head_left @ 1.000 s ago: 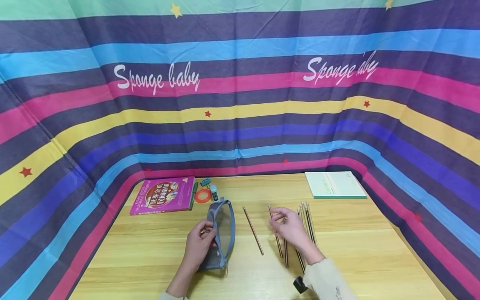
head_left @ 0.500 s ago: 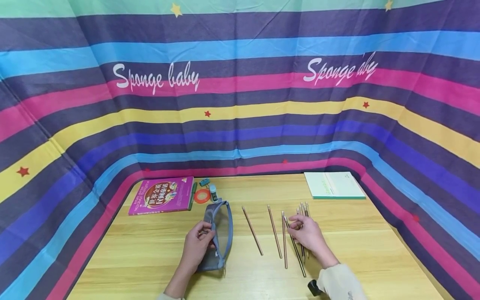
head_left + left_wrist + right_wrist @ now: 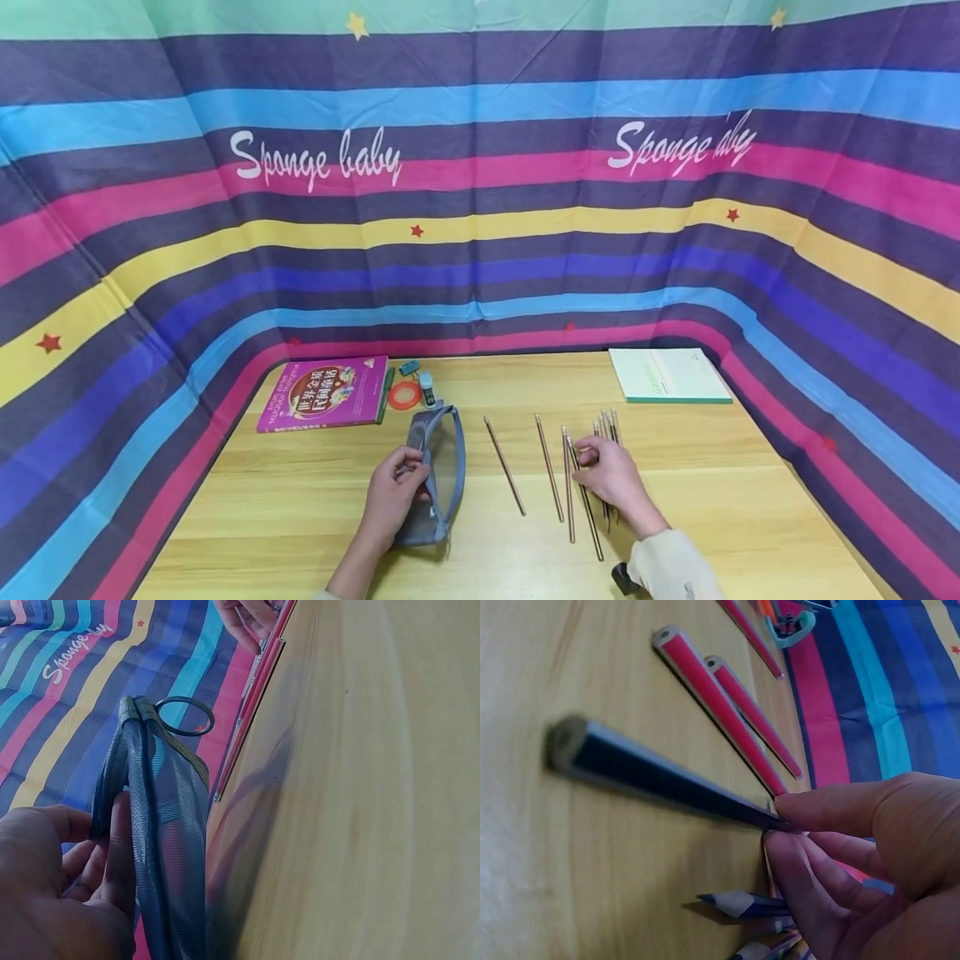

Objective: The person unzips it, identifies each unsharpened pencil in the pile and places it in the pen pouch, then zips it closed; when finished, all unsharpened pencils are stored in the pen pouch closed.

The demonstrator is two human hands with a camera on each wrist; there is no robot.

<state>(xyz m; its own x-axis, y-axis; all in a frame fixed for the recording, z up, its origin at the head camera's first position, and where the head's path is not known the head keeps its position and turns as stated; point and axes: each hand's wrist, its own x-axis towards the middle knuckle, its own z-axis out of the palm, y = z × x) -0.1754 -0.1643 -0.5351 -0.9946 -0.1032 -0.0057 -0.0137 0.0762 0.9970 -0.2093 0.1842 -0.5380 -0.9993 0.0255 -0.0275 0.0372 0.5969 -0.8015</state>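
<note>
My left hand (image 3: pixel 397 492) pinches the near rim of a grey-blue mesh pencil case (image 3: pixel 420 529), which stands with its zip mouth open. In the left wrist view the thumb and fingers grip the fabric edge (image 3: pixel 101 795), and a ring hangs at the zip end. My right hand (image 3: pixel 613 479) pinches a dark pencil (image 3: pixel 589 508) between thumb and index finger. In the right wrist view this dark pencil (image 3: pixel 660 772) has its blunt end toward the camera. Three reddish pencils (image 3: pixel 567 487) lie apart to its left. Several more pencils (image 3: pixel 604 423) lie partly hidden under the right hand.
A purple book (image 3: pixel 326 393) with a dark green pen-like stick beside it lies at the back left. Near it are an orange-red tape ring (image 3: pixel 404 395), a small glue bottle (image 3: pixel 427 390) and a teal sharpener-like item (image 3: pixel 409 367). A pale green notebook (image 3: pixel 670 375) lies back right.
My right hand has moved right from over the reddish pencils to the dark pencil and now pinches it. That pencil has shifted slightly left. My left hand stays on the case.
</note>
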